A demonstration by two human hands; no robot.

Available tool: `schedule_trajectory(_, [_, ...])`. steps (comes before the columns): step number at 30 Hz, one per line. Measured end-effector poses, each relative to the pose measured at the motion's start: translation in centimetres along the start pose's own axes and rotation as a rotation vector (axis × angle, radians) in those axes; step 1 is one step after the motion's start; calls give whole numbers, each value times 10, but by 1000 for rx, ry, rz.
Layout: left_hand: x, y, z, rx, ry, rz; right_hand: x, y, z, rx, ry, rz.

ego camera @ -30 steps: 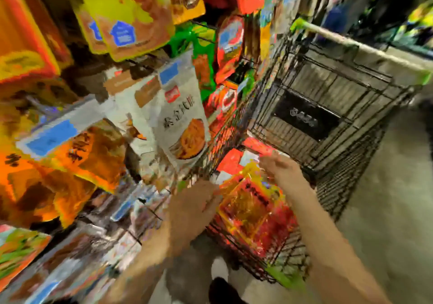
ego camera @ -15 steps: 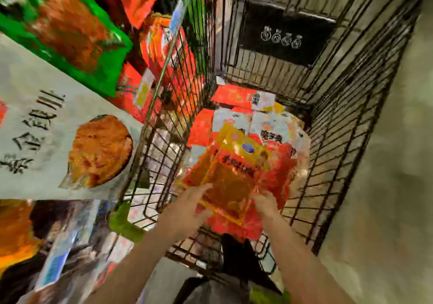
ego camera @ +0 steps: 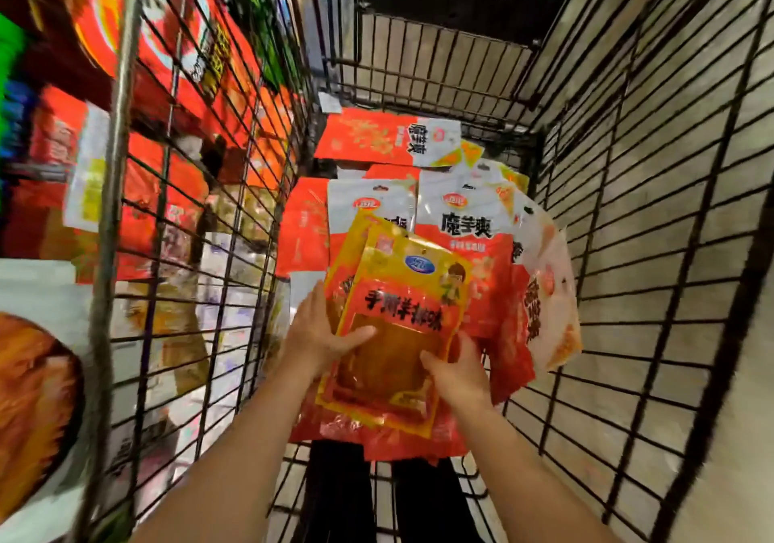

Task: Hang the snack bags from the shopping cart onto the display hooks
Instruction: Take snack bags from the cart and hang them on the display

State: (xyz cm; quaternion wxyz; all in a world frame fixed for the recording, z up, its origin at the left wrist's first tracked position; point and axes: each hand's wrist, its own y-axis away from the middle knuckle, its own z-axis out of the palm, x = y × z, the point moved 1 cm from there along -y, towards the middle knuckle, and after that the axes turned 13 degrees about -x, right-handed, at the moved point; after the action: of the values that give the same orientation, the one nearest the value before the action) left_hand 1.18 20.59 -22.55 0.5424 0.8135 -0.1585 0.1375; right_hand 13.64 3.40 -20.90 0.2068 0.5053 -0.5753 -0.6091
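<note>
Inside the black wire shopping cart (ego camera: 653, 190) lies a pile of snack bags. On top is a yellow and red snack bag (ego camera: 402, 316) with a clear window, with a second like it just beneath. My left hand (ego camera: 322, 333) grips its left edge, thumb across the front. My right hand (ego camera: 456, 371) grips its lower right corner. Red and white snack bags (ego camera: 460, 224) lie further back in the cart. The display hooks are hidden behind hanging packets.
Hanging snack packets (ego camera: 159, 81) of the display fill the left side, seen through the cart's left wall (ego camera: 234, 216). A white packet (ego camera: 37, 375) with a round orange picture hangs at the lower left. Pale floor (ego camera: 745, 438) lies beyond the cart's right wall.
The view has dropped from the display into the cart. Both hands came down onto the pile and now hold the top yellow and red bag, closer to the camera.
</note>
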Motion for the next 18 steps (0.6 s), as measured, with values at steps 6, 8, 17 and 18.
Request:
schedule_trajectory(6, [-9,0,13,118,205,-45,-8,-8,20,18,125,-8])
schedule_trajectory(8, [-10,7,15,179,264,-52,-15,-2,36,-17,147,-11])
schedule_trajectory(17, [-47,42,10,244,491,-176,-29,8,79,-205,299,-49])
schedule_trajectory(18, [-47,41,8,253,503,-193,-26,9,75,-205,294,-49])
